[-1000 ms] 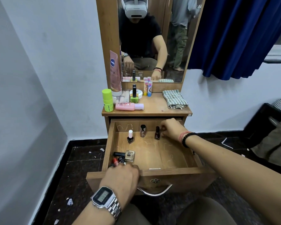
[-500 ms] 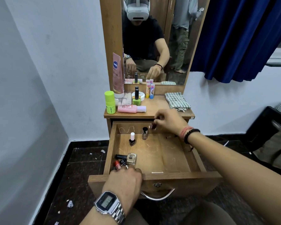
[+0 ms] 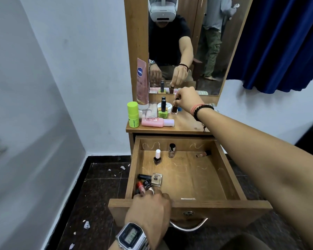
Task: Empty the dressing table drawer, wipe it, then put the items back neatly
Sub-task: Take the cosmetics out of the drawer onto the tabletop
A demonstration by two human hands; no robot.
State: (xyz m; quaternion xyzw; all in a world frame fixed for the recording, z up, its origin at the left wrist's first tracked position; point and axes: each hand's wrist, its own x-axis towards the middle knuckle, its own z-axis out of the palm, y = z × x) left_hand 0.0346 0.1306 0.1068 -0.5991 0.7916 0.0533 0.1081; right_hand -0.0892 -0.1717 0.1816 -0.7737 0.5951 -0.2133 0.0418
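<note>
Nearest me, at about 6 o'clock, my left hand (image 3: 150, 204) stays curled over the drawer's (image 3: 188, 204) front edge, fingers dipping toward the lipsticks (image 3: 143, 185) in the near-left corner; the knuckles hide the fingertips, so I cannot tell whether it grips anything or just steadies the wood. A square compact (image 3: 156, 179) lies just beside that cluster. Deeper in, toward 12 o'clock, a white-capped polish bottle (image 3: 157, 157) and a clear bottle (image 3: 172, 151) stand upright, and a third bottle (image 3: 203, 153) lies on its side near the back-right corner. What has changed: the dark bottle that stood beside the clear one a second ago has left the drawer. My right hand (image 3: 187, 99) now pinches that dark polish bottle (image 3: 174, 108) by its cap, setting it on the tabletop (image 3: 186, 123) next to the green box (image 3: 162, 114). I judge the emptying well underway, with several pieces still inside. My forearm covers the folded cloth, and the lotion tube (image 3: 142, 82) label is only partly legible.
</note>
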